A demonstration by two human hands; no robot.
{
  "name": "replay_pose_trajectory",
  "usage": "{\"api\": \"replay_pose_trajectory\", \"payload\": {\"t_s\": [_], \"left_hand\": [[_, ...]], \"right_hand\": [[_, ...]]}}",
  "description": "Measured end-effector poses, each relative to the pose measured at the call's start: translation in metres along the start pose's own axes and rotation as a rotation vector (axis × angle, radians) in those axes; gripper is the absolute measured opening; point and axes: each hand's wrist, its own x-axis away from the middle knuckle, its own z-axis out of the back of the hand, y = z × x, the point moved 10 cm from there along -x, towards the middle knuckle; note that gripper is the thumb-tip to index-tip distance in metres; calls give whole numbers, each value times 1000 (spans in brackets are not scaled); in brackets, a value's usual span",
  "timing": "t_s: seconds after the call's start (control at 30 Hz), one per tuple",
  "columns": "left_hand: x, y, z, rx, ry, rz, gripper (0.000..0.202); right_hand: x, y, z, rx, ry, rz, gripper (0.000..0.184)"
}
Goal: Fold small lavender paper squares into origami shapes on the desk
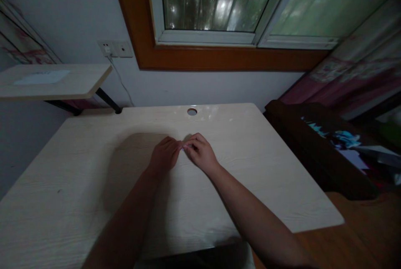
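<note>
Both my hands meet over the middle of a pale wood-grain desk [250, 185]. My left hand [164, 152] is closed, its thumb and fingers pinched together toward the right. Facing it, my right hand [200, 150] is also closed in a pinch, with its fingertips almost against the left ones. Between the fingertips shows a tiny pale bit [183, 148], too small and too covered by the fingers to name. Shadows of my arms fall on the desk to the left.
A raised shelf [94, 81] with a paper sheet [42, 77] on it stands at the left. A round cable hole [192, 111] lies near the back edge. A white cable [120, 79] hangs from the wall outlet [115, 49]. Dark furniture [297, 148] holding clutter stands right.
</note>
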Motion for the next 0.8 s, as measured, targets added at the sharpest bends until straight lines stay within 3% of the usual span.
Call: {"api": "replay_pose_trajectory", "payload": {"t_s": [0.37,0.53,0.8], "left_hand": [[3,-7,2,73,-13,54,24],[6,-19,5,56,16,147,20],[2,-13,5,95,14,109,7]], "right_hand": [[0,1,0,17,8,18,11],[0,1,5,33,53,13,9],[1,-2,6,-3,64,42,9]]}}
